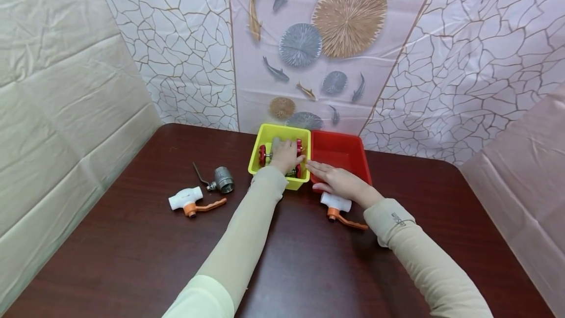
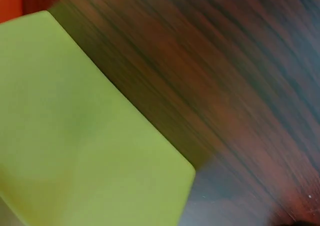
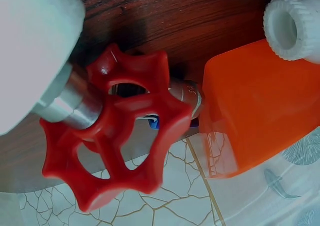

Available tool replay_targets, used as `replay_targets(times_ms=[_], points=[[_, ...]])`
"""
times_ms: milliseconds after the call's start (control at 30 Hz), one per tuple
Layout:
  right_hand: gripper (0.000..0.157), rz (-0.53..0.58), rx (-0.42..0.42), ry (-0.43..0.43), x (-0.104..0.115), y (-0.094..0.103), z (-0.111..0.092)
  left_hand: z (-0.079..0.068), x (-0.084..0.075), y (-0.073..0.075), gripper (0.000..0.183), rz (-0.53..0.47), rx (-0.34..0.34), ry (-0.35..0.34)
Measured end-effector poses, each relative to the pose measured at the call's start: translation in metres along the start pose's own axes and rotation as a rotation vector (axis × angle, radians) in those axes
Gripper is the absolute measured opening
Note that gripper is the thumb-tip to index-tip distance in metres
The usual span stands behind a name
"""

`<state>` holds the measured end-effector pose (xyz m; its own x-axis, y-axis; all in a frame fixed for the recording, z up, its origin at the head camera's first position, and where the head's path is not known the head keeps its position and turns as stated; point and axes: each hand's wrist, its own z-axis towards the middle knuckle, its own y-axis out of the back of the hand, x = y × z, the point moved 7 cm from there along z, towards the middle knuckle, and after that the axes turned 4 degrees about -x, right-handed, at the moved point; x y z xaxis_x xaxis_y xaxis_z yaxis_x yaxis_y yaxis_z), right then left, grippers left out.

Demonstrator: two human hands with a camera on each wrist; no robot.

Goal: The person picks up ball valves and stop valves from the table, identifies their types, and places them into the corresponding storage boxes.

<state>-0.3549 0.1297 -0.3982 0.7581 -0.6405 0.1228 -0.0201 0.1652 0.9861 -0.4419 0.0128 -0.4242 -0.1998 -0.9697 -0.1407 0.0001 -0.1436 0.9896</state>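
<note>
Lying in the yellow bin (image 1: pixel 293 185) at centre frame, red-wheeled valves (image 1: pixel 262 155) rest beneath your left hand (image 1: pixel 285 156), whose grip I cannot tell, while your right hand (image 1: pixel 339 181) extends straight fingers by the red bin (image 1: pixel 340 150), right of centre, above an orange-handled valve (image 1: pixel 336 203), with a metal valve (image 1: pixel 224 179) left of centre.

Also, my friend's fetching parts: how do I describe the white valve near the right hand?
On the dark table, find the red bin. Just in front of it, by the right hand, lies the white valve with an orange handle. Its look-alike lies left of the yellow bin; this one, right.
</note>
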Motion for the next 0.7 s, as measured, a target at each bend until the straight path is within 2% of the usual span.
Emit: replay_targets(times_ms=[200,333,467,567,700], points=[[0.064,-0.004,-0.002,0.008,0.002,0.002,-0.001,-0.002,-0.004,0.000,0.063,0.034,-0.003,0.045],[0.063,-0.011,-0.008,0.008,0.003,0.002,0.000,-0.006,-0.007,0.005,0.057,0.117,-0.040,0.020],[0.063,-0.012,-0.021,0.009,0.005,0.003,0.000,-0.006,-0.012,0.009,0.046,0.231,-0.084,-0.043],[0.064,-0.006,-0.022,0.001,0.005,0.004,0.000,-0.004,-0.015,0.010,0.043,0.291,-0.079,-0.063],[0.064,0.001,-0.010,-0.011,0.004,0.003,0.000,-0.002,-0.013,0.010,0.042,0.322,-0.064,-0.066]])
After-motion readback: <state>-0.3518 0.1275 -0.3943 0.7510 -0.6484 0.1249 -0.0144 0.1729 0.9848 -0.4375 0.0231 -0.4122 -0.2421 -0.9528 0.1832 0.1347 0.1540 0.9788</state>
